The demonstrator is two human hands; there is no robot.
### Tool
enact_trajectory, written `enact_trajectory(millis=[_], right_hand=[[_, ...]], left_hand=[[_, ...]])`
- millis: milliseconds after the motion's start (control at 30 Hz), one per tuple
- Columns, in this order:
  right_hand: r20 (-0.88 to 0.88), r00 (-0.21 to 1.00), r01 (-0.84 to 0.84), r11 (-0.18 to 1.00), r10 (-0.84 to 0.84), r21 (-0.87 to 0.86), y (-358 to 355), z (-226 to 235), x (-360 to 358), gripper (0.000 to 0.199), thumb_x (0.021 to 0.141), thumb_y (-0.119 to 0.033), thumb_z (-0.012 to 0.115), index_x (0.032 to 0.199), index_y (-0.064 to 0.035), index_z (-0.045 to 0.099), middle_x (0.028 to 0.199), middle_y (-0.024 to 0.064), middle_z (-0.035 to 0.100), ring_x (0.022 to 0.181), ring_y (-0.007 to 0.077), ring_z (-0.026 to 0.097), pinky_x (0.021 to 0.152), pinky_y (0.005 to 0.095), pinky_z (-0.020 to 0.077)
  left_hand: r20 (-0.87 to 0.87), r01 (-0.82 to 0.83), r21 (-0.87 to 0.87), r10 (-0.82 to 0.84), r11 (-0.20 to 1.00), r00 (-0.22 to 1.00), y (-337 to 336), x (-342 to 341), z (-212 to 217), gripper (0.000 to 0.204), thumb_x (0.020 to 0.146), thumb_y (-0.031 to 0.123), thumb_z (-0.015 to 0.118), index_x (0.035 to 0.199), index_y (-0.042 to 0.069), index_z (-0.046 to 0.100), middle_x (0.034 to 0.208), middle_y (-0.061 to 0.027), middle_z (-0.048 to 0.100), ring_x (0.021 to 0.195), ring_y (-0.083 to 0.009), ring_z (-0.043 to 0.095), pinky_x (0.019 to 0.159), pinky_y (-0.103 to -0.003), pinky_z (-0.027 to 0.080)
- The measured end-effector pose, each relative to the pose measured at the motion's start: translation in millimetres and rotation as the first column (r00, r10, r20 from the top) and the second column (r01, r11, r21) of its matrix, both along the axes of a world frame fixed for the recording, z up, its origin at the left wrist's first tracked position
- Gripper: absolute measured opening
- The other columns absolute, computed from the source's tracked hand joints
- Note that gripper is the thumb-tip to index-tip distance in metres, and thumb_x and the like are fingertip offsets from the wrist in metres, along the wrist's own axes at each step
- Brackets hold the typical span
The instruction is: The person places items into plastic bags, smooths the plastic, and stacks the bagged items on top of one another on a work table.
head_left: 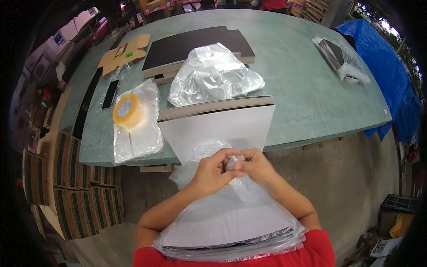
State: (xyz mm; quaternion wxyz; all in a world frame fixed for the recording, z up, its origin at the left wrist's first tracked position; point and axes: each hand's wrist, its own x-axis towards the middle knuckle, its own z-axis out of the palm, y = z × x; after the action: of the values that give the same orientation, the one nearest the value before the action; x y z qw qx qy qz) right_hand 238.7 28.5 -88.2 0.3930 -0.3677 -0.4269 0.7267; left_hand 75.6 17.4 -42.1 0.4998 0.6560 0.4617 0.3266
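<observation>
My left hand [211, 174] and my right hand [254, 166] meet in front of my body, both closed on the bunched film of a clear plastic bag [249, 191]. The bag spreads down toward my chest over white sheets or boards [222, 222] with dark edges. Just beyond my hands, a thick stack of boards [218, 127] shows its white face toward me, its upper edge at the table's near side. Whether the bagged sheets and this stack are one piece is hidden by my hands and the film.
On the green table [293, 102] lie a heap of clear plastic bags [213, 75], black-topped boards [189, 44], a yellowish tape roll [126, 110] on flat bags [138, 142], a phone [110, 94], flattened cardboard [124, 53] and a wrapped bundle [340, 58]. Cartons [84, 209] stand at left.
</observation>
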Motion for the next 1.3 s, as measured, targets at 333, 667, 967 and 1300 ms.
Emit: enact_trajectory(millis=[333,667,967,1300], right_hand=[[-0.497,0.848,0.108,0.978,-0.184,-0.178,14.5,7.4,64.3,0.009,0.078,-0.012,0.057,0.077,-0.0033,0.057,0.07,0.0024,0.057,0.071,0.0104,0.052,0.062,0.0257,0.0429],[0.004,0.999,0.053,0.993,-0.053,-0.102,1.6,18.5,52.0,0.013,0.075,-0.013,0.062,0.073,-0.002,0.055,0.064,0.0043,0.056,0.057,0.0115,0.052,0.053,0.023,0.0422],[-0.464,0.884,-0.154,0.972,0.055,-0.178,5.3,28.8,-7.2,0.019,0.079,-0.019,0.058,0.067,-0.0072,0.05,0.059,0.0002,0.05,0.055,0.0073,0.048,0.049,0.0204,0.0355],[0.076,0.992,-0.121,0.944,0.102,0.308,-2.0,66.6,9.2,0.014,0.076,-0.013,0.06,0.074,-0.0001,0.056,0.077,0.006,0.051,0.073,0.0096,0.046,0.065,0.023,0.0377]], left_hand=[[-0.101,-0.021,0.349,0.06,0.937,0.993,4.1,-62.2,-76.6,0.017,0.073,0.005,0.059,0.09,0.004,0.061,0.064,-0.0067,0.049,0.053,-0.0148,0.044,0.051,-0.026,0.038],[0.199,-0.834,0.381,0.846,0.399,0.495,-3.3,-168.0,-24.3,0.007,0.071,-0.003,0.045,0.069,0.001,0.05,0.069,-0.0054,0.051,0.064,-0.0117,0.049,0.058,-0.023,0.042],[0.074,0.031,0.038,-0.034,0.999,0.997,-0.1,-36.0,9.3,0.013,0.072,0.011,0.062,0.07,0.0,0.055,0.068,-0.0023,0.055,0.063,-0.0075,0.049,0.059,-0.023,0.041],[0.045,-0.126,0.591,0.124,0.797,0.991,-11.1,-45.1,44.1,0.015,0.074,0.008,0.06,0.082,0.002,0.049,0.068,-0.0072,0.058,0.065,-0.0189,0.058,0.06,-0.034,0.045]])
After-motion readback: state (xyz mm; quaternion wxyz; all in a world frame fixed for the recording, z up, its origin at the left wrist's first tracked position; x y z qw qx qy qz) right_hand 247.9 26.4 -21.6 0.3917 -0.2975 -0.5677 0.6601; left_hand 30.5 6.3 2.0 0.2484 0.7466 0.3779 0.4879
